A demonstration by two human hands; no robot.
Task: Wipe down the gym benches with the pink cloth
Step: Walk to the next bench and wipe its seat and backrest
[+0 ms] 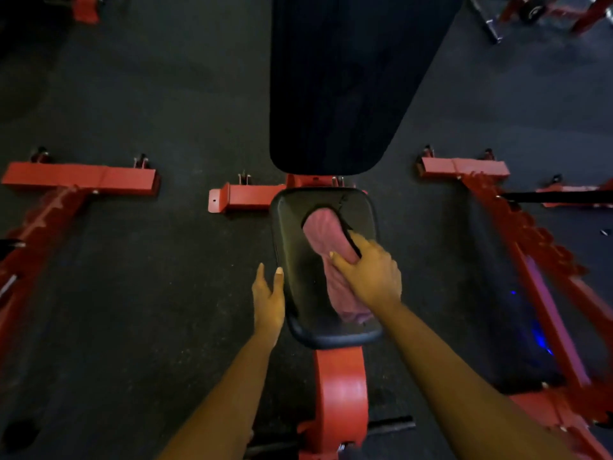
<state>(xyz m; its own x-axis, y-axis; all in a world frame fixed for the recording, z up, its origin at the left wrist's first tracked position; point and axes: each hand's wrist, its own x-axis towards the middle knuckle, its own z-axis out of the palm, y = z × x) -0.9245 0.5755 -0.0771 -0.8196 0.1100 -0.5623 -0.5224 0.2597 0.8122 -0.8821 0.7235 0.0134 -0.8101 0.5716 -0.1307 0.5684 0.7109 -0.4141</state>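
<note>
Two hands at the bench, and the wiping step is on the seat point(292, 240) right now. The right hand point(371, 277) grips the cloth point(326, 234), fingers and thumb curled round its bunched middle. The pink length lies along the pad, one end towards the backrest point(348, 78), the other trailing back under the wrist. The left hand point(268, 300) sits at the seat's left edge, fingers straight and loosely spread, holding nothing. Whether it touches the pad, I cannot tell.

By my read, the seat is mid-wipe and the long backrest ahead is yet to come. The next move calls for firm downward pressure and a sweep over the bare left side and front lip. The cloth is bunched narrow, so spreading it flatter would cover more with each pass. Then comes a reach forward, over the gap between the two pads.

A dark line curls beside the cloth; tear or strap, I cannot say, but it could snag the fabric. Below the seat runs the red post point(341, 393). Red frames point(79, 177) of neighbouring benches flank both sides on the dark floor point(166, 111), so sidestepping is tight. Gear point(530, 11) top right is too blurred to name.
</note>
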